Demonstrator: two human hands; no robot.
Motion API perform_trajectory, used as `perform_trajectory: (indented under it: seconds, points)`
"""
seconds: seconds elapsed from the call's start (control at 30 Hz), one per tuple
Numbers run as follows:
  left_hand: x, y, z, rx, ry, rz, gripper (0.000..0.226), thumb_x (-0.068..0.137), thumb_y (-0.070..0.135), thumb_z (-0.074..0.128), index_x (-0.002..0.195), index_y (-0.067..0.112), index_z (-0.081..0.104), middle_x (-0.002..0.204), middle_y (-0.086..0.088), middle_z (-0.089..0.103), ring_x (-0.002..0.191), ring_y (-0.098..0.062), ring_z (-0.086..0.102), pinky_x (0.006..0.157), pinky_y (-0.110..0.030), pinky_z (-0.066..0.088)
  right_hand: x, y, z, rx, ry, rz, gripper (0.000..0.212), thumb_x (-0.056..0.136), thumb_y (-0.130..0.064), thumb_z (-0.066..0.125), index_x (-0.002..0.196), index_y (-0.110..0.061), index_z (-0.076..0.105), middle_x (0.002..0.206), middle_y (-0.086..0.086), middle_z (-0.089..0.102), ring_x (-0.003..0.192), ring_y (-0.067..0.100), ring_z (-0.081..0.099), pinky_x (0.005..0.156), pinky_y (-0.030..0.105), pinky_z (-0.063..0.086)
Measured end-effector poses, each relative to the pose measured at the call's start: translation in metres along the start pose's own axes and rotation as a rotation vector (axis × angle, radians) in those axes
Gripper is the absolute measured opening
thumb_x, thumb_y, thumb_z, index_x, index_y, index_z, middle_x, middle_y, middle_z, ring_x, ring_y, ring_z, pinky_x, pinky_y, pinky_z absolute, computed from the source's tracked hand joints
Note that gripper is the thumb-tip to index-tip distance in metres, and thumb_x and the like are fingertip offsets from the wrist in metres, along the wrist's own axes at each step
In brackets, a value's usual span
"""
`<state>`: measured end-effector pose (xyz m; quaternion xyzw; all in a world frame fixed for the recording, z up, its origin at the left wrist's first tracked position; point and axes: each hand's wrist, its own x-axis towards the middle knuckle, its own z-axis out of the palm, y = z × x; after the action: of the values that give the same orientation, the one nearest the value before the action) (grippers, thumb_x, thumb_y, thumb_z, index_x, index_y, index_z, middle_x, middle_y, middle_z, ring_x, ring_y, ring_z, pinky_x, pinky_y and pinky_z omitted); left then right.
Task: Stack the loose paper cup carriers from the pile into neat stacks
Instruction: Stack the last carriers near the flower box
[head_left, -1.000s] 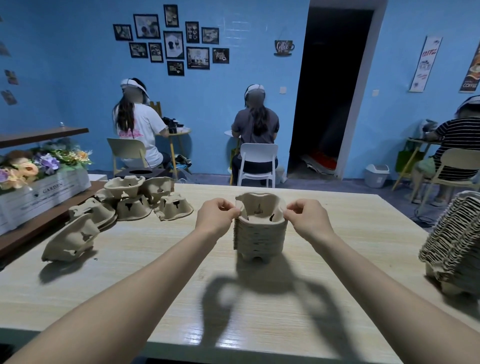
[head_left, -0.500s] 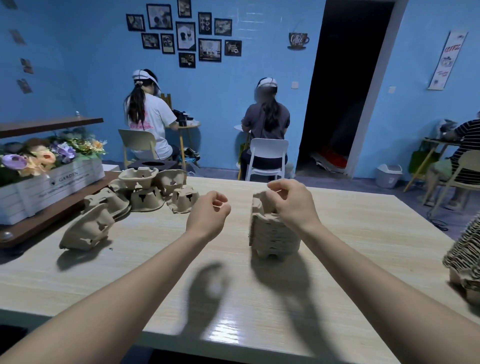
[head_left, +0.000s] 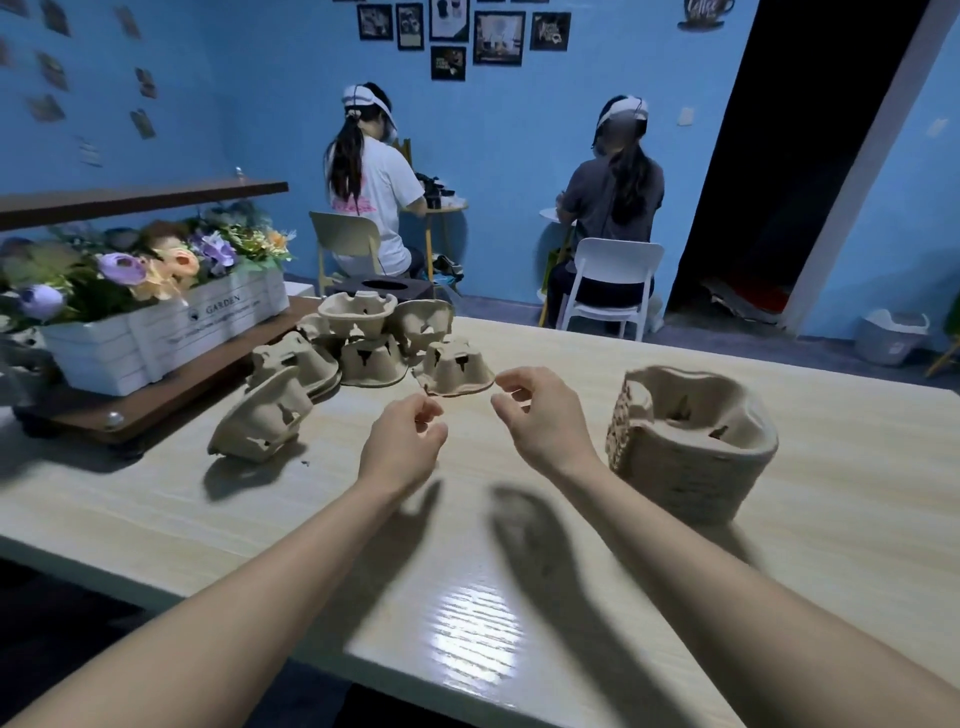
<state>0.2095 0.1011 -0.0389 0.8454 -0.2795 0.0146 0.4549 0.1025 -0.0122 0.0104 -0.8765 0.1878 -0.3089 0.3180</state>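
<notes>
A neat stack of brown pulp cup carriers (head_left: 691, 441) stands on the wooden table (head_left: 519, 597) at the right. A loose pile of carriers (head_left: 374, 338) lies at the table's far left, with one carrier (head_left: 456, 367) nearest my hands and another (head_left: 262, 418) tipped on its side further left. My left hand (head_left: 402, 441) and my right hand (head_left: 545, 415) hover over the table between the stack and the pile, fingers loosely curled and holding nothing. Both hands are just short of the nearest loose carrier.
A white planter box of flowers (head_left: 156, 322) sits on a low wooden shelf (head_left: 130, 405) at the left edge. Two people sit on chairs (head_left: 613, 280) with their backs to me beyond the table. A white bin (head_left: 891, 335) stands at the far right.
My right hand let go of the stack and both hands moved left toward the loose pile. The view swung left, so the stack now sits at my right.
</notes>
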Motion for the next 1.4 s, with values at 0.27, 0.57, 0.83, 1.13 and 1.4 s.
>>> perform_trajectory:
  seconds: [0.27,0.57,0.83,1.13,1.4]
  points:
    - [0.027,-0.036,0.014,0.090,0.004,-0.055,0.021,0.087,0.021,0.059,0.108,0.017,0.061,0.110,-0.003,0.060,0.093,-0.016,0.058,0.089,-0.033,0.047,0.020,0.047,0.049,-0.130,-0.107,0.164,0.034,0.090,-0.019,0.055,0.122,-0.009,0.057,0.124,0.012,0.053,0.121,0.027,0.043,0.101,0.034,0.037]
    - [0.059,-0.040,0.031,0.128,0.043,-0.001,0.024,0.088,0.024,0.059,0.112,0.018,0.058,0.113,0.000,0.054,0.085,-0.010,0.051,0.079,-0.027,0.042,0.028,0.066,0.065,-0.303,-0.126,0.099,0.035,0.092,-0.027,0.050,0.124,-0.015,0.054,0.126,0.005,0.050,0.118,0.023,0.039,0.098,0.035,0.034]
    - [0.102,-0.030,0.055,0.061,0.126,-0.067,0.044,0.085,0.036,0.064,0.120,0.014,0.047,0.127,-0.009,0.042,0.113,-0.027,0.049,0.096,-0.040,0.041,0.030,0.070,0.067,-0.320,-0.148,0.085,0.034,0.091,-0.032,0.050,0.121,-0.016,0.053,0.123,0.003,0.047,0.116,0.022,0.039,0.096,0.034,0.032]
    - [0.122,-0.022,0.070,0.072,0.158,-0.122,0.034,0.083,0.042,0.063,0.107,0.019,0.056,0.121,-0.003,0.046,0.113,-0.024,0.048,0.092,-0.039,0.043,0.030,0.071,0.067,-0.327,-0.158,0.083,0.034,0.091,-0.033,0.049,0.119,-0.015,0.054,0.122,0.002,0.046,0.114,0.021,0.039,0.097,0.035,0.033]
    - [0.091,-0.017,0.049,-0.110,0.162,-0.057,0.023,0.080,0.031,0.071,0.085,0.018,0.052,0.099,0.001,0.046,0.088,-0.016,0.049,0.077,-0.023,0.035,0.030,0.070,0.066,-0.294,-0.137,0.108,0.034,0.088,-0.030,0.052,0.118,-0.014,0.054,0.119,0.004,0.049,0.112,0.022,0.040,0.094,0.034,0.035]
